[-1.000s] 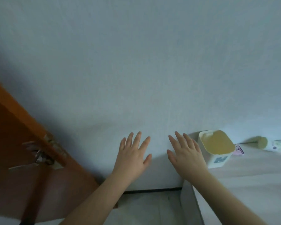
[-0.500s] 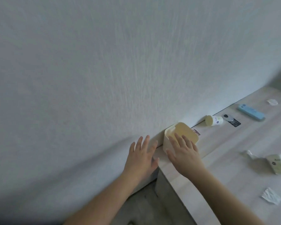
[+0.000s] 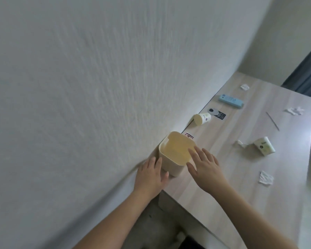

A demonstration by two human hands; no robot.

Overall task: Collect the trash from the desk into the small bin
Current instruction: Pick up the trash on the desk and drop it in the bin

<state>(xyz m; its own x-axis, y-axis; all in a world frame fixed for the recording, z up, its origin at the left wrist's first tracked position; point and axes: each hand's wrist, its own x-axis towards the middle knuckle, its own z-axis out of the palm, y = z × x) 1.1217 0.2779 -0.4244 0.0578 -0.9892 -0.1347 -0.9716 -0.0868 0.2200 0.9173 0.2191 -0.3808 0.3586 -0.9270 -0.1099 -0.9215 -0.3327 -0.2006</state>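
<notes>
A small cream bin (image 3: 176, 153) with an open top stands on the near left corner of the wooden desk (image 3: 223, 177), against the wall. My left hand (image 3: 151, 175) lies flat with straight fingers at the bin's left side. My right hand (image 3: 204, 165) hovers with spread fingers at the bin's right rim, holding nothing. Trash lies on the desk: a tipped paper cup (image 3: 202, 118) by the wall, a second paper cup (image 3: 264, 146) on its side, crumpled paper scraps (image 3: 266, 177) (image 3: 294, 110) (image 3: 244, 87), a small wrapper (image 3: 240, 143) and a thin stick (image 3: 272, 120).
A light blue flat case (image 3: 231, 101) and a black card with a round tag (image 3: 217, 113) lie near the wall. A white textured wall (image 3: 97, 87) runs along the desk's left edge. Dark curtain (image 3: 309, 72) at far right. Floor shows below the desk's near end.
The view has swung right from a wooden door to the desk. Both hands have come from mid-air to either side of the bin.
</notes>
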